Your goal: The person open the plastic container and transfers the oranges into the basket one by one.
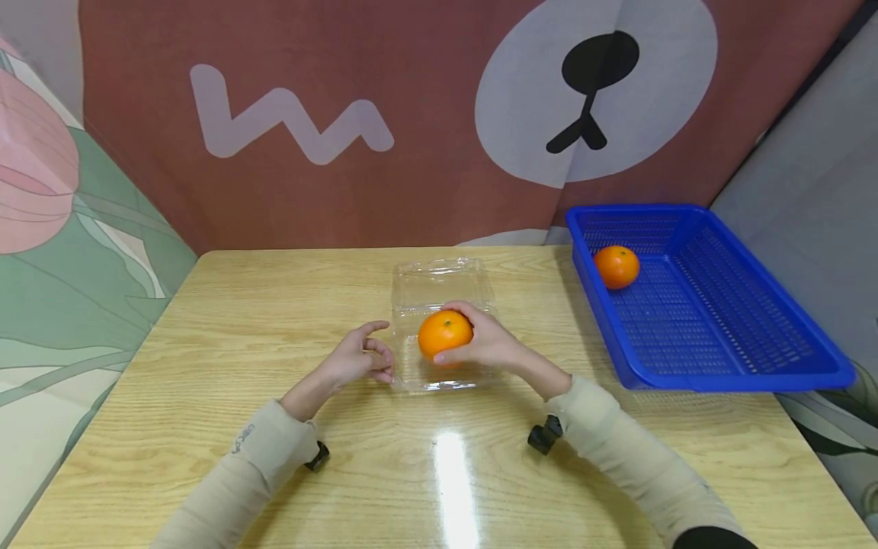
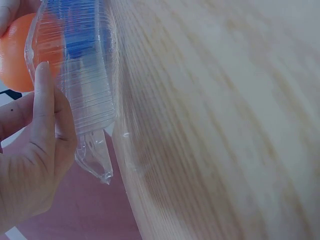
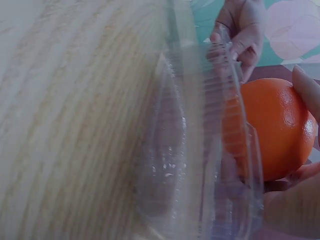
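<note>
An orange [image 1: 444, 335] is in my right hand [image 1: 485, 337], gripped between thumb and fingers over the near half of a clear plastic clamshell box [image 1: 439, 385]. The box lies open, its lid [image 1: 439, 286] laid back away from me. My left hand [image 1: 358, 357] is at the box's left edge with fingers bent, pinching the rim. The left wrist view shows one fingertip [image 2: 44, 70] against the outside of the ribbed wall. In the right wrist view the orange [image 3: 277, 130] sits just above the box rim, partly seen through its plastic.
A blue basket [image 1: 631, 374] stands at the right of the wooden table [image 1: 274, 297], with another orange [image 1: 616, 267] at its left side. A brown printed cloth [image 1: 425, 198] hangs behind the table's far edge.
</note>
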Demonstrator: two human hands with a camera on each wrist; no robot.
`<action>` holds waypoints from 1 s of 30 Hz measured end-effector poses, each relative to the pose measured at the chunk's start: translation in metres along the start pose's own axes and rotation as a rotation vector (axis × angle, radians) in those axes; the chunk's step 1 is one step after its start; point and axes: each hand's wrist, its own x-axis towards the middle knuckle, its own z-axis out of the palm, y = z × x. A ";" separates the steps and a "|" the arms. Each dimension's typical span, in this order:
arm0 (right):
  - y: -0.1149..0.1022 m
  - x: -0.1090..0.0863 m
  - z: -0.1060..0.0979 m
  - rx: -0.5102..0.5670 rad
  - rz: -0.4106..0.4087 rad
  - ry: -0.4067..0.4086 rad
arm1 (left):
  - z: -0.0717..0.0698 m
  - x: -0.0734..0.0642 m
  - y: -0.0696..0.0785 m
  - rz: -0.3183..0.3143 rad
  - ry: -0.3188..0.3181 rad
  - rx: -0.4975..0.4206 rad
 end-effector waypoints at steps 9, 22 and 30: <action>-0.004 -0.003 -0.014 0.018 -0.013 0.037 | 0.000 0.000 0.000 -0.003 -0.002 0.007; -0.012 -0.009 -0.031 0.037 -0.049 0.059 | 0.000 -0.001 0.001 0.003 0.001 0.017; -0.016 -0.014 -0.040 0.035 -0.040 0.086 | 0.000 -0.002 0.000 0.003 -0.008 0.017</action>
